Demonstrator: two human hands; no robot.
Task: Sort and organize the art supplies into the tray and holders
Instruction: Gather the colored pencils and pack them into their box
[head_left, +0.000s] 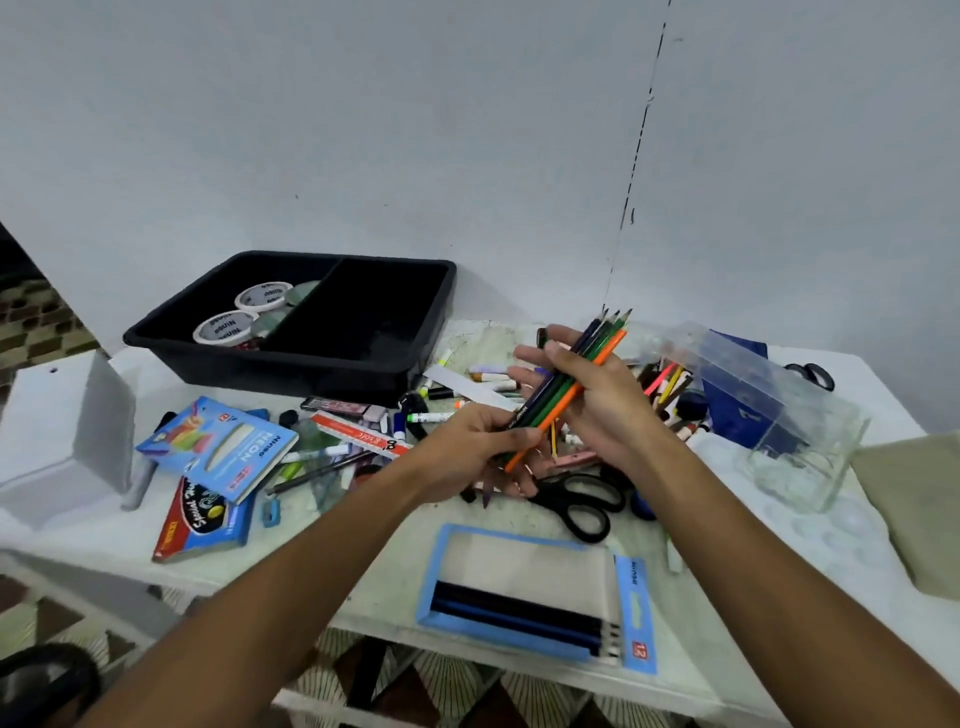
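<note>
Above the cluttered white bench (363, 587), the left hand (470, 449) curls its fingers around the blunt ends of a bundle of coloured wooden pencils (566, 387), while the right hand (587, 387) supports the bundle from beneath with its fingers mostly extended, the sharpened tips pointing up and away. The black two-compartment plastic tray (311, 358) sits at the back left, with white tape rolls (241, 314) in its left compartment. A clear plastic holder (779, 415) lies tipped at the right, black scissors (582, 501) rest beneath the hands, and a light-blue pencil box (535, 597) lies at the near edge.
</note>
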